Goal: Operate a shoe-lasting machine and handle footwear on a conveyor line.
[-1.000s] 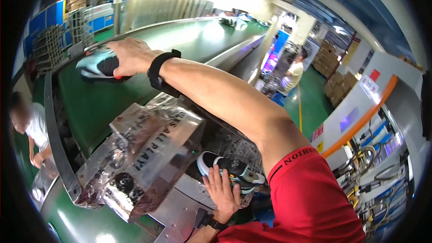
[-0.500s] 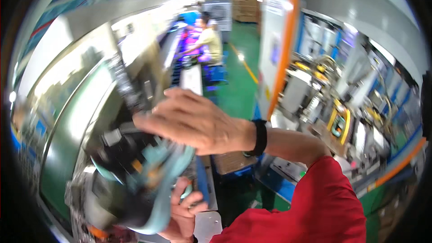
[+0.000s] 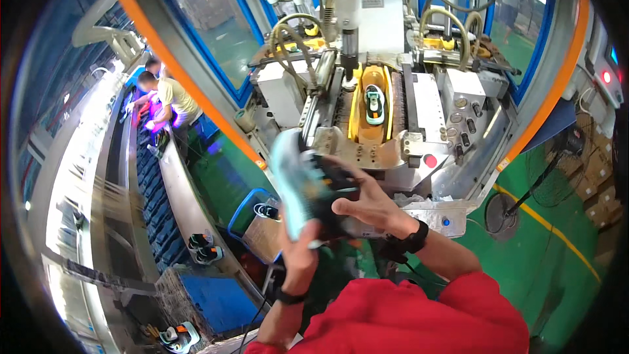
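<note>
A sneaker (image 3: 298, 187) with a pale teal sole and a dark upper is held up in front of me, tilted and smeared by motion. My left hand (image 3: 300, 252) grips its near end from below. Around the dark side, my right hand (image 3: 373, 204) is closed with the thumb toward me. Beyond them stands a press machine (image 3: 403, 147). Another teal and black sneaker (image 3: 375, 105) lies in its yellow holder (image 3: 357, 115), apart from both hands.
Along the left runs a conveyor (image 3: 157, 219), with a pair of sneakers (image 3: 205, 249) on its edge. One sneaker (image 3: 178, 338) sits near the blue-sided box (image 3: 219, 301). A cart (image 3: 261, 237) carries another shoe. Co-workers (image 3: 171, 97) stand at the far left; a fan (image 3: 502, 215) at right.
The view has swung right, from the conveyor to the press machine. The sneaker has come up between my hands, and my right hand has moved from above it to its right side.
</note>
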